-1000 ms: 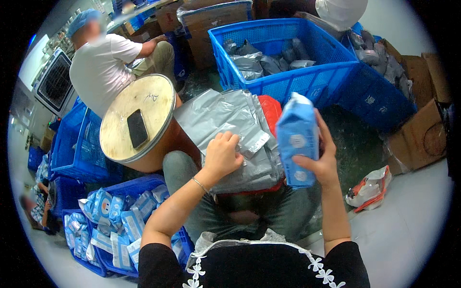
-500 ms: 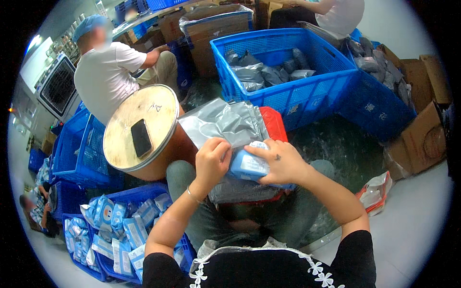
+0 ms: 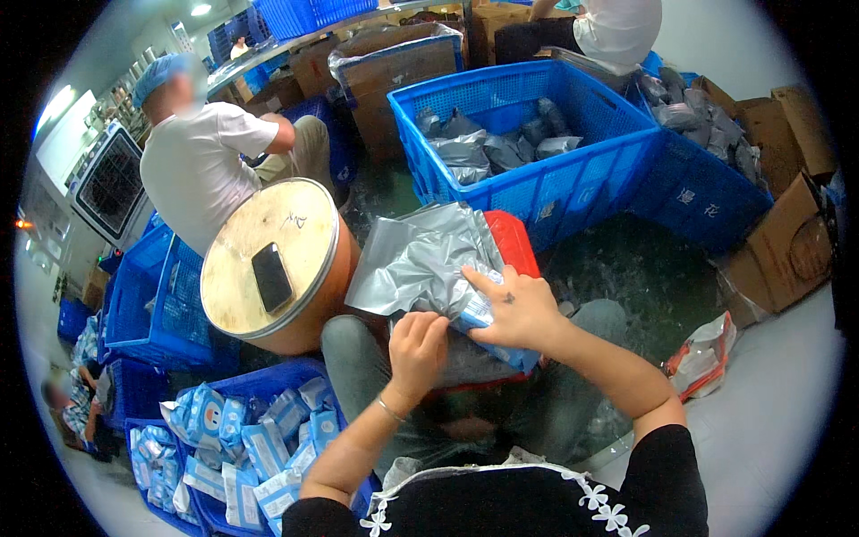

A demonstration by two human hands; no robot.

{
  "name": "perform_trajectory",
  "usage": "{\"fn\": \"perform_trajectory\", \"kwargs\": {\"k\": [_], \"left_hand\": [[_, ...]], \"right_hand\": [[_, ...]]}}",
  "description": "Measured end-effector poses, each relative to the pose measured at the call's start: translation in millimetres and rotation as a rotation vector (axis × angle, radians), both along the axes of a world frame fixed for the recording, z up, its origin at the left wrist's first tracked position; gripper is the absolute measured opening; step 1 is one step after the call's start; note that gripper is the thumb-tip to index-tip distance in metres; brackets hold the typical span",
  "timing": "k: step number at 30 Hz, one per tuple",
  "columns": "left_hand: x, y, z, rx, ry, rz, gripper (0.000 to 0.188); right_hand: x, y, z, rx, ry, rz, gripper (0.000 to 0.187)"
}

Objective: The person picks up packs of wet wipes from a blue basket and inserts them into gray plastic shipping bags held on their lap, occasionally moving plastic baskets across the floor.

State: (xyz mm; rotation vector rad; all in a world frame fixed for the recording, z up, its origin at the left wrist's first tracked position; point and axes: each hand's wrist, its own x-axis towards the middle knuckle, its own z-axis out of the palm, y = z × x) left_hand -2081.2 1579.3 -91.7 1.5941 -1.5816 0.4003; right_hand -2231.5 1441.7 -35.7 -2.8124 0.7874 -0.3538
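Note:
A grey plastic mailing bag [image 3: 416, 264] lies on a stack of similar bags over my lap. My left hand [image 3: 419, 353] is closed, pinching the bag's near edge. My right hand [image 3: 519, 309] grips a blue-and-white soft pack [image 3: 478, 311] from above, with its index finger stretched forward over the bag. The pack's far part is under the grey film; its near end shows below my right palm. A red plastic surface [image 3: 512, 240] shows beside and beneath the stack.
A round drum [image 3: 268, 246] with a phone [image 3: 271, 277] on it stands left. Below it, a blue basket [image 3: 309, 369] holds several blue-and-white packs. Ahead is a large blue crate [image 3: 573, 174] with filled grey bags. A co-worker [image 3: 201, 148] sits beyond the drum.
The pack has gone partly under the grey film. My left hand has moved nearer and to the right, and the bag's film now spreads over the pack's far part.

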Motion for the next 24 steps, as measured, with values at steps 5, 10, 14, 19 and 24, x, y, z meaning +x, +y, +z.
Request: {"fn": "perform_trajectory", "kwargs": {"k": [5, 10, 14, 19, 24], "left_hand": [[-11.5, -14.6, -10.9, -0.007, 0.737, 0.282, 0.029], [-18.9, -14.6, 12.3, 0.302, 0.657, 0.188, 0.012], [-44.0, -19.0, -11.6, 0.278, 0.939, -0.014, 0.011], [-57.4, -27.4, -20.5, 0.428, 1.79, -0.207, 0.021], [-46.7, -19.3, -27.1, 0.51, 1.934, -0.35, 0.032]], "right_hand": [[-1.9, 16.3, 9.4, 0.003, -0.275, -0.05, 0.077], [-7.3, 17.9, 36.5, 0.169, -0.469, -0.078, 0.075], [-8.4, 3.1, 29.2, 0.453, -0.61, -0.184, 0.081], [-1.9, 19.1, 22.2, 0.159, -0.264, -0.263, 0.098], [-41.2, -20.8, 10.0, 0.61, -0.04, 0.131, 0.123]]}}
